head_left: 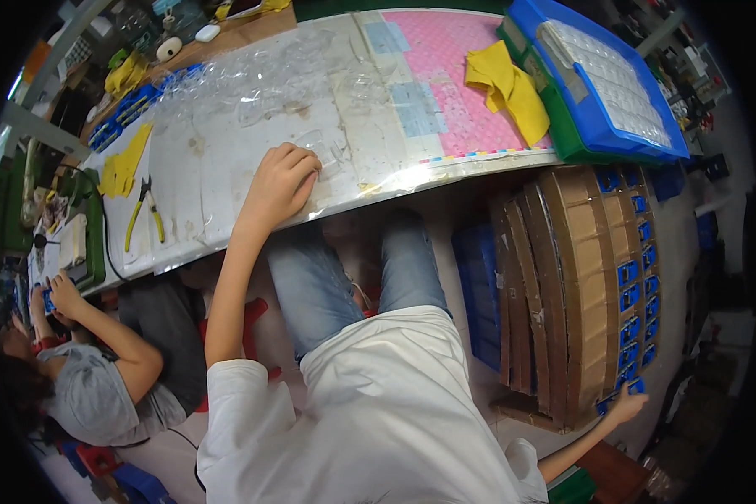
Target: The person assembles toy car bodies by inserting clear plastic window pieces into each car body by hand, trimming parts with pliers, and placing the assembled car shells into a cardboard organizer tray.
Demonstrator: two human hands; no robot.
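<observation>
My left hand (284, 186) rests at the front edge of the white worktable with its fingers curled in. Its fingertips and palm are turned away, so anything inside stays hidden. Clear plastic pieces (321, 153) lie just beyond its knuckles. Down at the right, my right hand (627, 406) grips a small blue part (636, 386) at the near end of a stack of cardboard divider trays (584, 294). Several similar blue parts (628, 298) sit in a row of compartments along that stack's right side.
Yellow-handled pliers (145, 214) and a yellow cloth (126, 164) lie on the table's left. More clear plastic (260, 80) spreads across its back. A blue crate (617, 139) with clear packs stands at the right beside another yellow cloth (506, 88). A co-worker (113, 378) sits at my left.
</observation>
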